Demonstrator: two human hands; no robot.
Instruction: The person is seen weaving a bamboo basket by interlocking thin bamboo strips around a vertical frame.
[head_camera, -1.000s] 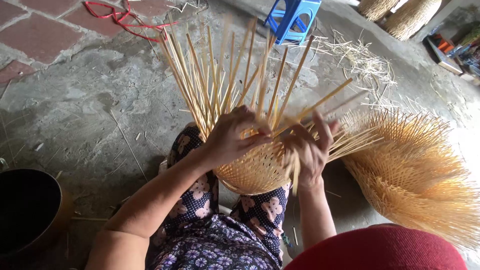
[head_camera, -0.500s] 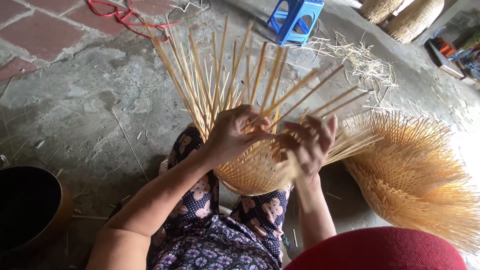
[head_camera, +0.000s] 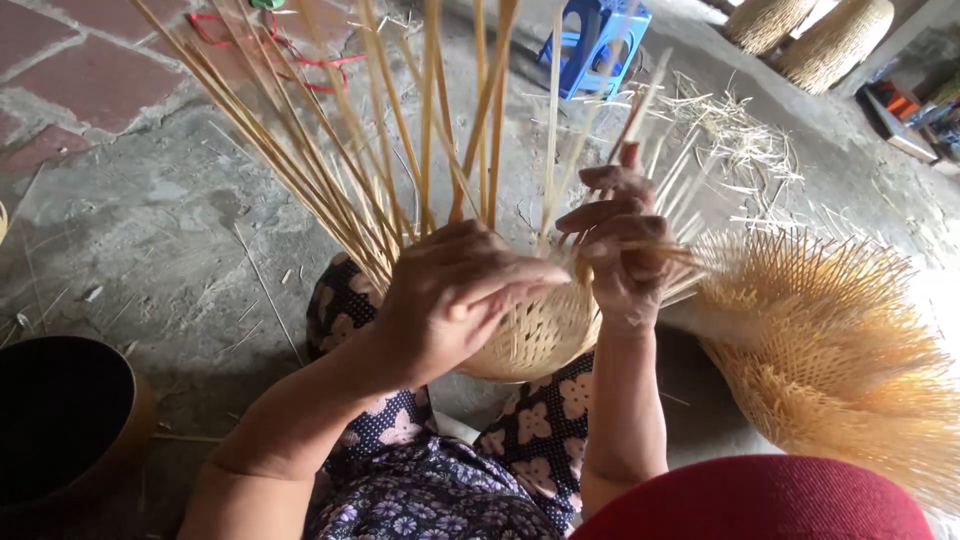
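Two hands work a half-woven basket (head_camera: 535, 335) on the lap: left hand (head_camera: 455, 295) cups its rim, right hand (head_camera: 625, 245) pinches a strip (head_camera: 655, 248). Loose upright stakes (head_camera: 400, 130) could spring free or snap if bent hard

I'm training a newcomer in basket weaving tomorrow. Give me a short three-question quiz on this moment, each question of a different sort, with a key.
1. True or false: the left hand rests on the woven basket in the lap.
2. Multiple choice: the blue plastic stool stands (A) on the ground beyond the upright strips, (B) in the lap, (C) inside the dark pot.
3. Fill in: the right hand pinches a thin ____ strip at the basket's rim.

Key: 1 true; 2 A; 3 bamboo-coloured (pale yellow). A second half-woven basket lies on the person's right.
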